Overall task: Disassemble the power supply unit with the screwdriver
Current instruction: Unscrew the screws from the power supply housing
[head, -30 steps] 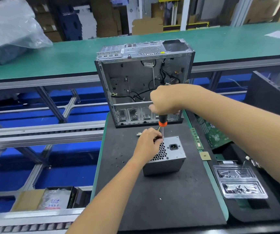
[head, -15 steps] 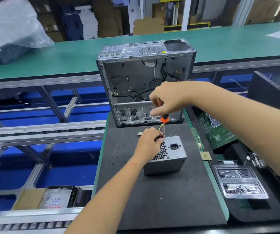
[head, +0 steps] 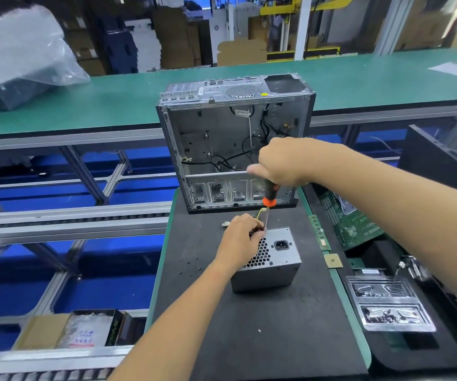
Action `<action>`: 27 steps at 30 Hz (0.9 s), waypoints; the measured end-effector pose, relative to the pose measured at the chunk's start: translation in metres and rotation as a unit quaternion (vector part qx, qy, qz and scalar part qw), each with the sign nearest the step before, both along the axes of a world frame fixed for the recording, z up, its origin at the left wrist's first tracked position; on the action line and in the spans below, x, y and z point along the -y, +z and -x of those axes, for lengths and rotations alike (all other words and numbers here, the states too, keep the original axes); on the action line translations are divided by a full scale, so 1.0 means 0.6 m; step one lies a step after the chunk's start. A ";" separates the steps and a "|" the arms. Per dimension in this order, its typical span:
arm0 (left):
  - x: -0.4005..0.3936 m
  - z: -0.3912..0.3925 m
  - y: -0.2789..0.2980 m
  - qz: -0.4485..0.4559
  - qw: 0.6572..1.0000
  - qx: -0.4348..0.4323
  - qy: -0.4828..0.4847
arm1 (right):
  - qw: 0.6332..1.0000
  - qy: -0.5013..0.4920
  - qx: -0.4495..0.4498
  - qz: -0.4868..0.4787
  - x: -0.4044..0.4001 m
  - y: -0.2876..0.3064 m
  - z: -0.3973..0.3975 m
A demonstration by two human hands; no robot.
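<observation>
On the black mat, centre of the tabletop [head: 263, 339]: power supply unit [head: 270, 266] sits with its vented, socket face up, just near of the open PC case [head: 235, 144].
Left hand [head: 239, 240]: fingers curled over the unit's far-left top corner, pinching right around the driver tip. Likely doing two jobs: keeps the box from twisting and guides the bit onto the screw.
Right hand [head: 279, 163]: wrapped around the handle of the screwdriver [head: 268, 200], gripping from above. Shaft runs nearly upright, slight tilt, so the push goes straight down the screw axis.
Tip contact: hidden behind the left fingers; cannot tell if the bit is seated in a screw head.
Step in hand: judged to be working a cover screw at that far-left corner. Housing looks closed, so disassembly is early.
Cables: yellow wires [head: 259, 214] poke out at the unit's far side, just behind the left hand.
Loose screws [head: 194, 266]: a few small dark specks on the mat left of the unit, kept apart from the work zone.
Right side: green circuit board [head: 354, 229] and a clear plastic tray [head: 387, 303] with small parts, well apart from the unit.
Risk: bit camming out with fingers that close to the tip.
</observation>
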State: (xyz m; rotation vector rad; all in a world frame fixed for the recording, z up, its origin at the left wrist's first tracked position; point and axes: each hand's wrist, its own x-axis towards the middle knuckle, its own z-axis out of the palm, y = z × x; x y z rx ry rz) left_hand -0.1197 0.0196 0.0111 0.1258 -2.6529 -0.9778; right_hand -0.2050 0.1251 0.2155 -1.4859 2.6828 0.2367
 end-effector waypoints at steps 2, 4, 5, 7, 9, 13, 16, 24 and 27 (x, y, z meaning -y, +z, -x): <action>-0.001 -0.001 0.000 -0.002 1.000 0.005 0.000 | 0.999 0.046 0.022 0.003 0.000 0.001 0.002; -0.002 -0.001 0.001 -0.006 1.000 0.008 0.002 | 0.989 0.071 0.124 0.035 -0.010 0.009 -0.001; -0.002 -0.001 0.001 -0.010 1.000 0.008 0.002 | 0.982 0.077 0.168 0.046 -0.014 0.011 -0.002; -0.002 -0.002 0.001 -0.010 1.000 0.009 0.001 | 0.973 0.064 0.207 0.077 -0.020 0.010 -0.005; -0.001 -0.001 0.002 0.000 1.000 0.014 -0.003 | 0.991 0.028 0.121 0.059 -0.018 0.001 -0.007; -0.003 -0.003 0.003 0.001 1.000 0.009 0.002 | 0.994 0.056 -0.083 -0.038 -0.006 -0.004 -0.004; -0.003 -0.002 0.003 0.002 1.000 0.007 0.002 | 0.996 0.079 0.048 0.018 -0.010 -0.001 0.001; 0.000 0.002 -0.002 0.000 1.000 0.009 0.000 | 0.979 0.046 0.172 0.102 -0.022 0.001 -0.002; -0.001 0.001 -0.001 0.003 1.000 0.008 0.002 | 0.999 0.016 -0.046 -0.005 -0.005 -0.008 -0.008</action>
